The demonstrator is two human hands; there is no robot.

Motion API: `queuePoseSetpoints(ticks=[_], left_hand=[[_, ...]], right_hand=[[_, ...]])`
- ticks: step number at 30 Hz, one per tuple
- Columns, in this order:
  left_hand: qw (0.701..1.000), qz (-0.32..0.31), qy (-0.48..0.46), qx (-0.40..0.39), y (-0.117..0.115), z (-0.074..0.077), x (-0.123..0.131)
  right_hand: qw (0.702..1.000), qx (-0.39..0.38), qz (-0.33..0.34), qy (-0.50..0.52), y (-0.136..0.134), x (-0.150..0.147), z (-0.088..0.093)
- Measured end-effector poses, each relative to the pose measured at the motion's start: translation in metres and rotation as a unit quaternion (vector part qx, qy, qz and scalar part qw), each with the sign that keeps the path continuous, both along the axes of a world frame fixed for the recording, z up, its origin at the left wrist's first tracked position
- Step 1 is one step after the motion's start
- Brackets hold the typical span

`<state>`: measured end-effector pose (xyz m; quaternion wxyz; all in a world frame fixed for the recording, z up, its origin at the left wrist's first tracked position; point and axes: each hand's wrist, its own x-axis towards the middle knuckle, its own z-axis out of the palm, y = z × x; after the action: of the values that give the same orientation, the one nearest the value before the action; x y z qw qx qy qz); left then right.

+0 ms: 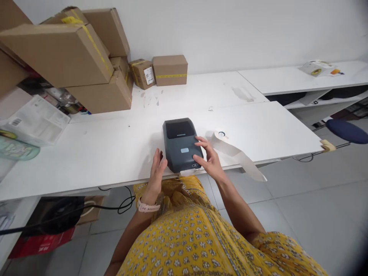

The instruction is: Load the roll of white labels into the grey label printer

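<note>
A dark grey label printer (178, 151) with a black window and a light blue button sits near the front edge of the white table. A bit of white paper (188, 173) sticks out at its front. My right hand (211, 161) is at the printer's right side, fingers apart, fingertips at its edge. To the left of the printer, my left hand (156, 172) is held upright with fingers stretched out, holding nothing. Right of the printer lies a roll of white labels (221, 135), its loose strip (248, 165) hanging over the table edge.
Large cardboard boxes (63, 53) are stacked at the left, with two smaller boxes (170, 71) against the wall. A white carton (37, 119) and a green pouch (20, 148) lie far left. A blue stool (346, 131) stands at the right. Black cables (126, 201) hang below the table.
</note>
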<state>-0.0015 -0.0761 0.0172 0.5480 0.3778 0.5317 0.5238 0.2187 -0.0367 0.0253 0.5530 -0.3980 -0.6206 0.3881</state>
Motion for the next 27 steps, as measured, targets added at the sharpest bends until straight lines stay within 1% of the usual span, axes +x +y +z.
queuePoseSetpoints(ticks=[1, 3, 5, 7, 9, 13, 16, 17, 19, 21, 22, 23, 24, 25, 26, 27], left_hand=[[1.0, 0.004, 0.003, -0.007, 0.004, 0.003, 0.004], [1.0, -0.002, 0.001, -0.01, 0.011, 0.008, 0.012], [1.0, -0.02, -0.008, 0.001, 0.014, 0.011, 0.018], [0.999, -0.032, -0.015, 0.013, 0.015, 0.011, 0.021], [0.999, -0.03, -0.014, 0.018, 0.016, 0.008, 0.022], [0.999, -0.021, 0.007, 0.031, 0.024, 0.003, 0.019], [0.999, -0.031, 0.028, 0.033, 0.023, 0.003, 0.016], [0.998, -0.034, 0.04, 0.032, 0.019, 0.003, 0.014], [0.996, -0.01, 0.082, 0.03, 0.003, 0.003, 0.009], [0.984, 0.074, 0.158, 0.036, -0.019, -0.001, 0.005], [0.98, 0.094, 0.173, 0.024, -0.029, -0.003, 0.004], [0.986, 0.057, 0.159, -0.005, -0.038, -0.006, 0.005], [0.991, -0.023, 0.128, -0.043, -0.045, -0.008, 0.008], [0.986, -0.115, 0.086, -0.084, -0.048, -0.01, 0.012], [0.97, -0.208, 0.036, -0.122, -0.049, -0.011, 0.019], [0.952, -0.267, -0.012, -0.149, -0.047, -0.011, 0.026]], right_hand=[[0.999, -0.042, -0.01, 0.015, -0.003, -0.001, -0.01], [0.99, -0.132, -0.006, 0.057, -0.004, -0.005, -0.024], [0.974, -0.206, 0.018, 0.093, -0.004, -0.009, -0.03], [0.962, -0.245, 0.035, 0.11, -0.004, -0.01, -0.03], [0.962, -0.25, 0.033, 0.106, -0.005, -0.01, -0.03], [0.971, -0.221, 0.022, 0.092, -0.007, -0.009, -0.031], [0.974, -0.209, 0.017, 0.084, -0.008, -0.01, -0.03], [0.974, -0.21, 0.018, 0.082, -0.008, -0.01, -0.029], [0.974, -0.213, 0.025, 0.077, -0.009, -0.009, -0.028], [0.974, -0.212, 0.033, 0.071, -0.009, -0.007, -0.029], [0.975, -0.207, 0.035, 0.067, -0.009, -0.007, -0.029], [0.977, -0.2, 0.034, 0.064, -0.009, -0.006, -0.03], [0.979, -0.193, 0.031, 0.062, -0.009, -0.006, -0.031], [0.98, -0.188, 0.027, 0.061, -0.009, -0.006, -0.031], [0.981, -0.185, 0.024, 0.06, -0.009, -0.006, -0.032], [0.981, -0.184, 0.022, 0.059, -0.009, -0.007, -0.032]])
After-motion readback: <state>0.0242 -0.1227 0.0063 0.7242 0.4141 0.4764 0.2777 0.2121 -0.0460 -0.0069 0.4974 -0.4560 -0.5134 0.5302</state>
